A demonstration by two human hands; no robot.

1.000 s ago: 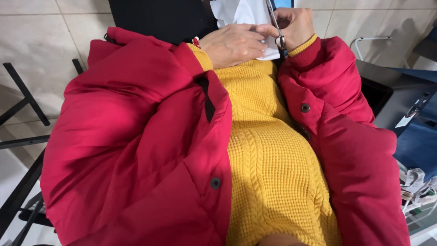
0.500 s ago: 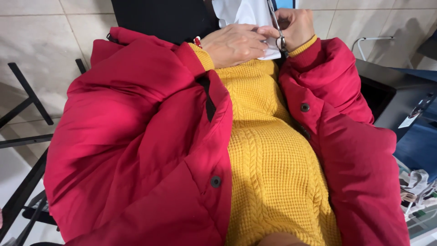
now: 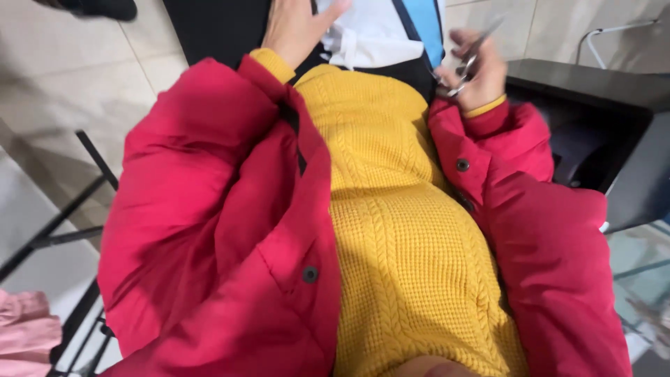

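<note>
I look down my own front: a yellow knitted jumper (image 3: 398,209) under an open red padded jacket (image 3: 209,230). My left hand (image 3: 296,28) lies flat with fingers spread on a white and blue cloth (image 3: 380,35) at the top edge. To the right of the cloth, my right hand (image 3: 478,66) is closed around a pair of metal scissors (image 3: 469,59), whose blades point up and to the right. The two hands are apart. The cloth rests on something dark beneath it.
A dark grey box-like surface (image 3: 593,105) stands at the right. Black metal bars (image 3: 77,209) cross the pale tiled floor at the left. A pink cloth (image 3: 24,331) lies at the bottom left, and a dark shoe (image 3: 98,8) shows at the top left.
My hands, together on the cloth before, have separated: the right hand has pulled away to the right with the scissors, and the left hand has opened flat. The view has tilted and shifted.
</note>
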